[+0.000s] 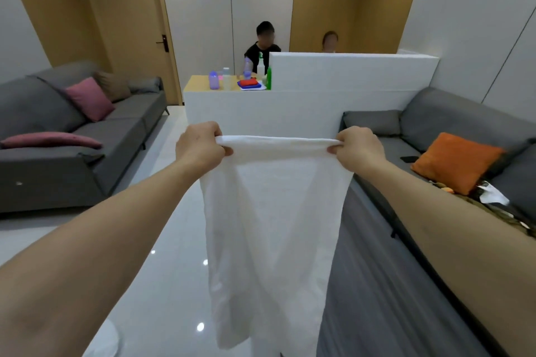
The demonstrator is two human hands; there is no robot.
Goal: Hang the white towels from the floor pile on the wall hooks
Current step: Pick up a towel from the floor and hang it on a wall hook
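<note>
I have both arms stretched out ahead of me, and between them hangs one white terry-cloth towel (272,229). My left hand (200,146) pinches its upper left corner, fingers curled tight and the thumb pressed onto the cloth; my right hand (358,149) does the same at the upper right corner. The top hem runs level and taut from fist to fist, bunched into a thick roll. The towel's long axis is vertical — it drops straight down from that hem, and its lower end runs out of view at the bottom edge, so I cannot tell whether it touches the glossy pale tiled floor (162,284).

Beyond the towel stands a white partition counter (319,107) with a lower yellow-topped ledge at its left end. On that ledge sit a lilac plastic bottle (213,80), a clear one beside it, a green bottle (269,78) against the raised part, and a folded red cloth (249,83) on a blue one. Two people sit behind the counter. A grey fabric sofa (72,136) with pink cushions lines the left wall; a second grey sofa on the right carries a square orange cushion (455,162).
</note>
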